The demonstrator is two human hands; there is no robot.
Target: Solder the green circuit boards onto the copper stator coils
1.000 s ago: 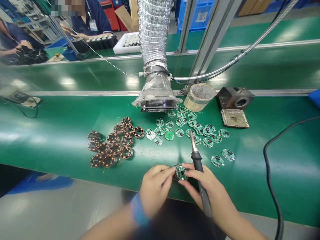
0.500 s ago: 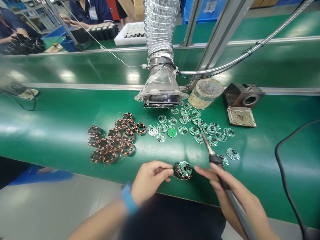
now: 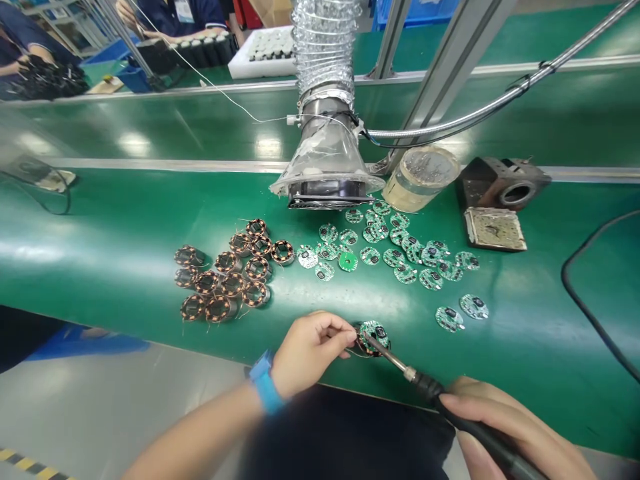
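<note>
Our left hand point(image 3: 313, 350): angled rightward, fingers pinching wire point(image 3: 357, 335) at the coil point(image 3: 361, 345). Our right hand point(image 3: 515, 417): lower, fingers round the slanted iron point(image 3: 425, 387), tip at the board point(image 3: 371, 327). Board: atop coil, on desk point(image 3: 125, 233).

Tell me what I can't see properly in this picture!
In the head view:
- Soldering iron: handle's end cut off by the bottom edge.
- Coil by the left hand: top covered by a circuit board.
- Loose circuit boards: markings too small to read.
- Badge: writing too blurred.
</note>
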